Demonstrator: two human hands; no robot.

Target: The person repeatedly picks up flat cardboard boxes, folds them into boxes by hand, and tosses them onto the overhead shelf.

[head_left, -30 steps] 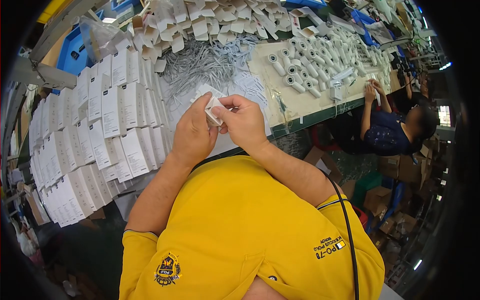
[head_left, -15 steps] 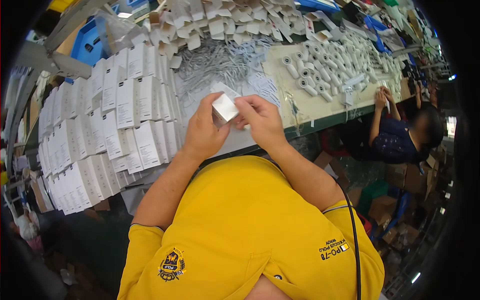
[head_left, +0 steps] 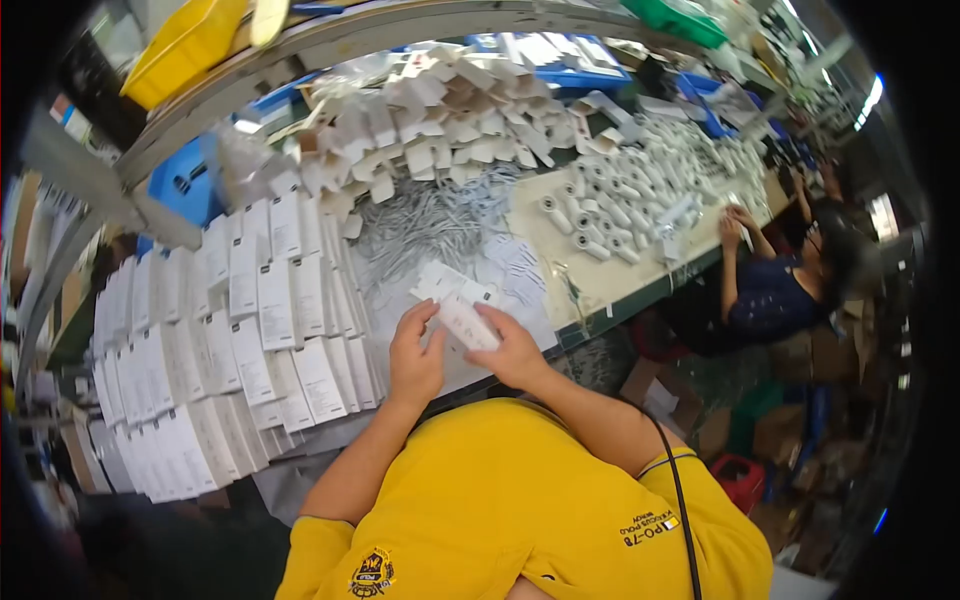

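A small white carton [head_left: 467, 322] with faint print lies tilted between my hands, above the front of the table. My right hand [head_left: 517, 352] grips its right side, with the thumb along the near edge. My left hand [head_left: 414, 352] is at its left, thumb and fingers apart; the fingertips are close to the carton's upper left edge, and I cannot tell whether they touch it. Just beyond is another white carton [head_left: 446, 281], partly covered by the held one. Behind that is a heap of grey-white cables [head_left: 420, 225].
Stacked white boxes [head_left: 265, 300] fill the left side. Open white cartons [head_left: 430, 120] are piled at the back, under a shelf rail [head_left: 400, 25]. White cylindrical devices [head_left: 610, 205] cover the right table. A co-worker [head_left: 775, 290] sits at the right, hands over the table edge.
The view has tilted up, so hands and table appear lower. The carton has been turned from its end to a long printed face. My left hand has loosened from around it.
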